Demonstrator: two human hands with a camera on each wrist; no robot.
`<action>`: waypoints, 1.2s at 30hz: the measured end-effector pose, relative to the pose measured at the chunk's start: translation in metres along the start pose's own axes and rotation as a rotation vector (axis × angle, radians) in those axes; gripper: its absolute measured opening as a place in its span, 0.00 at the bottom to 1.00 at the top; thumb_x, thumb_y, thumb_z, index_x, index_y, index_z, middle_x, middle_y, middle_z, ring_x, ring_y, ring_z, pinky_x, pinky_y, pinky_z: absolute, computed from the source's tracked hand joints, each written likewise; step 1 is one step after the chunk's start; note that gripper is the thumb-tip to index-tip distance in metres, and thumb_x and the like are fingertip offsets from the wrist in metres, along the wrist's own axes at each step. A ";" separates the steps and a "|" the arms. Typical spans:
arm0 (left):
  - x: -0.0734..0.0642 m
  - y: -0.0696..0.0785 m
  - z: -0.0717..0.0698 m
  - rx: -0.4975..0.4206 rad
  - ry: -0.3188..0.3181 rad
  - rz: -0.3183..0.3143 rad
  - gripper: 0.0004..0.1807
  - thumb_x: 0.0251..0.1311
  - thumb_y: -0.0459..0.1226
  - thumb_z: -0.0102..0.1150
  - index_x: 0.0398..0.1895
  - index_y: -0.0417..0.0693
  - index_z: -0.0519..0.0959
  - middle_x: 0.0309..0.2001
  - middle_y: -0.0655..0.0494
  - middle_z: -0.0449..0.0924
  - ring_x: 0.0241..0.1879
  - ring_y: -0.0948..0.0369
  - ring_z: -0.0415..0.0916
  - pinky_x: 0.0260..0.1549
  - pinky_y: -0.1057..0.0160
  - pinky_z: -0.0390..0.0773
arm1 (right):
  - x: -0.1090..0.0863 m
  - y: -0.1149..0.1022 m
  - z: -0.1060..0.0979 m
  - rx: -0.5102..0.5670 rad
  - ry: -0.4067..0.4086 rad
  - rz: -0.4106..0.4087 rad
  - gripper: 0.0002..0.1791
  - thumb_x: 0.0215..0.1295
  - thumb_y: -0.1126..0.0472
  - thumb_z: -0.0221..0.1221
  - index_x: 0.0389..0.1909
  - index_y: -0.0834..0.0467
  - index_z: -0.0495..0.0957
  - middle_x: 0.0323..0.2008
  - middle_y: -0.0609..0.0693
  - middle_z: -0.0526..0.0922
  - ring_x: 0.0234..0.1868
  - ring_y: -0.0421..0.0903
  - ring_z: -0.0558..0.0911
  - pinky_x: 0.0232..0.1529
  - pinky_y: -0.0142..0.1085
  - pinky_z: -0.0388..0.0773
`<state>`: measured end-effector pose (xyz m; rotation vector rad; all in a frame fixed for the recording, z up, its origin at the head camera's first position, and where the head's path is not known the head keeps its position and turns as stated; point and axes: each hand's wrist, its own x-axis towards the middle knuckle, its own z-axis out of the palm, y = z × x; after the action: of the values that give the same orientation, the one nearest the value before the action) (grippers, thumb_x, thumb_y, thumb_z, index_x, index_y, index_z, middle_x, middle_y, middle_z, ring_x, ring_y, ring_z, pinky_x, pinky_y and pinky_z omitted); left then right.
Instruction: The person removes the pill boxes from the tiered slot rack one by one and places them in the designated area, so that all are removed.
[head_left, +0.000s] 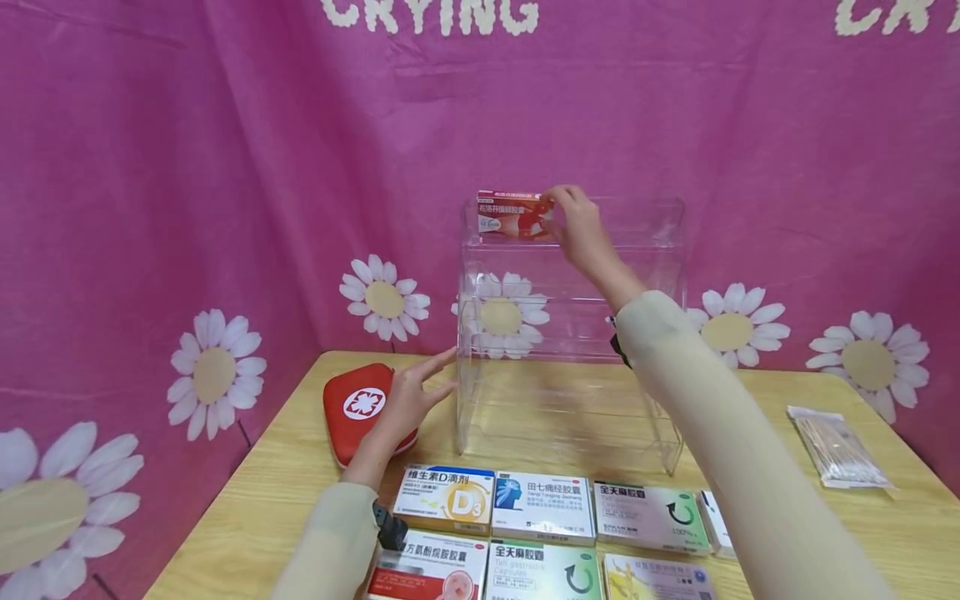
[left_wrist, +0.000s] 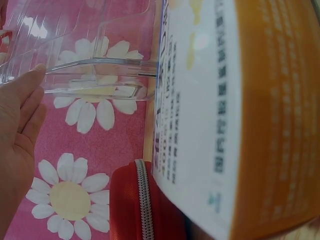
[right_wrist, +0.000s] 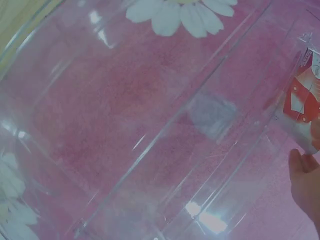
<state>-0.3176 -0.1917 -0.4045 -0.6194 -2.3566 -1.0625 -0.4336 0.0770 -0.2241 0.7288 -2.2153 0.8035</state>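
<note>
At the top tier of a clear acrylic display rack (head_left: 567, 300), my right hand (head_left: 579, 227) pinches the right end of a red medicine box (head_left: 506, 217). The box stands upright at the rack's upper left, its printed front facing me. In the right wrist view the red medicine box (right_wrist: 303, 100) shows at the right edge, the fingertips at its end. My left hand (head_left: 407, 398) reaches to the rack's left side, fingers extended; in the left wrist view the left hand (left_wrist: 20, 120) has its fingertips at the clear panel's edge.
A red zip case (head_left: 352, 379) with a white emblem lies beside my left hand. Several medicine boxes, including a vitamin D box (head_left: 442, 497) and a green-and-white box (head_left: 648, 515), lie in rows before the rack. A cotton swab packet (head_left: 838, 447) lies at the right.
</note>
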 end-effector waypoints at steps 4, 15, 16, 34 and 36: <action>0.001 0.001 0.001 0.004 0.003 -0.005 0.30 0.55 0.32 0.68 0.64 0.47 0.75 0.58 0.46 0.82 0.54 0.48 0.82 0.53 0.53 0.82 | 0.003 -0.001 -0.002 0.006 0.078 -0.014 0.10 0.65 0.75 0.55 0.47 0.68 0.74 0.48 0.67 0.75 0.53 0.64 0.79 0.57 0.50 0.81; 0.003 0.003 0.001 0.008 -0.009 -0.018 0.30 0.56 0.33 0.68 0.64 0.48 0.75 0.57 0.46 0.82 0.55 0.48 0.82 0.53 0.52 0.82 | -0.001 0.004 -0.009 0.023 0.181 0.007 0.07 0.64 0.75 0.56 0.42 0.69 0.75 0.44 0.66 0.75 0.51 0.63 0.82 0.55 0.49 0.82; 0.003 0.003 0.001 0.010 -0.007 -0.015 0.30 0.55 0.33 0.69 0.64 0.48 0.75 0.57 0.46 0.82 0.55 0.48 0.82 0.52 0.52 0.82 | -0.001 0.005 -0.010 0.028 0.201 -0.002 0.07 0.63 0.75 0.57 0.42 0.70 0.75 0.44 0.67 0.75 0.51 0.63 0.82 0.55 0.49 0.82; 0.000 0.002 0.000 0.024 0.015 0.016 0.30 0.54 0.30 0.69 0.63 0.45 0.76 0.56 0.45 0.82 0.54 0.47 0.82 0.52 0.52 0.82 | -0.021 0.011 -0.053 0.127 0.328 0.058 0.11 0.64 0.69 0.61 0.46 0.70 0.79 0.43 0.62 0.76 0.51 0.56 0.85 0.52 0.29 0.83; 0.000 0.001 -0.001 0.027 0.011 0.012 0.30 0.54 0.31 0.69 0.63 0.45 0.76 0.56 0.45 0.82 0.54 0.47 0.82 0.52 0.53 0.82 | -0.028 0.013 -0.059 0.132 0.304 0.072 0.12 0.64 0.68 0.61 0.46 0.69 0.79 0.42 0.58 0.76 0.50 0.53 0.85 0.51 0.24 0.82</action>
<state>-0.3163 -0.1918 -0.4033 -0.6150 -2.3511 -1.0248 -0.4021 0.1350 -0.2139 0.5490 -1.9377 1.0322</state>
